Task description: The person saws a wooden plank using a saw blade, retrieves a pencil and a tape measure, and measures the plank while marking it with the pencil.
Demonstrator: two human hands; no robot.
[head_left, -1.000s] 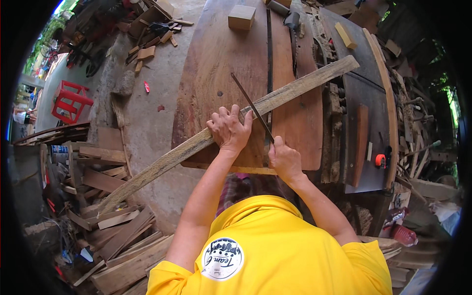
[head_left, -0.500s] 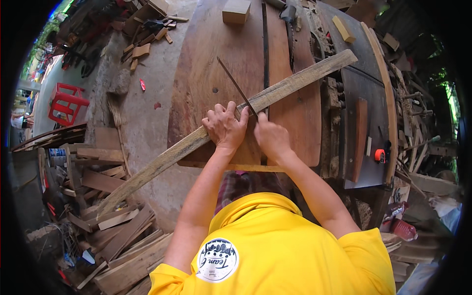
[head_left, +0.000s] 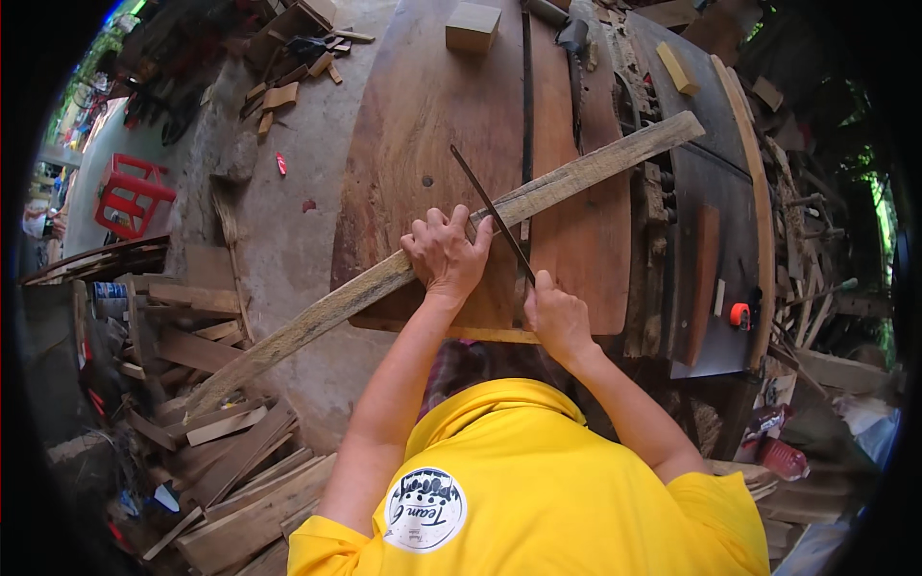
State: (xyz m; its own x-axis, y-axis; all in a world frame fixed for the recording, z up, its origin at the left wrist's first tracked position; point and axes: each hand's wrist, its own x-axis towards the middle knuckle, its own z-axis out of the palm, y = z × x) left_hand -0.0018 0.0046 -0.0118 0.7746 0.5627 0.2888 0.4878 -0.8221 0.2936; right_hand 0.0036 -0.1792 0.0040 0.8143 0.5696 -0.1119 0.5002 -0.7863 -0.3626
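A long, pale, rough wooden strip point(head_left: 615, 166) lies diagonally across the brown plank tabletop point(head_left: 403, 115), reaching out past its left side. My left hand point(head_left: 444, 254) grips it left of centre, fingers curled over it and thumb along its right. Just beside that thumb, a thin dark saw blade point(head_left: 476, 184) crosses the strip, slanting from upper left down to my right hand point(head_left: 555, 317). My right hand is closed on the saw's near end, below the strip; the handle itself is hidden by my fingers.
A wooden block point(head_left: 472, 27) sits at the tabletop's far end. A dark metal surface point(head_left: 711, 250) at the right holds wood pieces and an orange tape measure point(head_left: 740, 316). Offcut piles point(head_left: 216, 341) lie at left and lower left, near a red plastic stool point(head_left: 134, 197).
Half a second ago my right hand and the saw were farther forward and up-left. They are now drawn back toward me, much as a second ago. My left hand stays on the strip.
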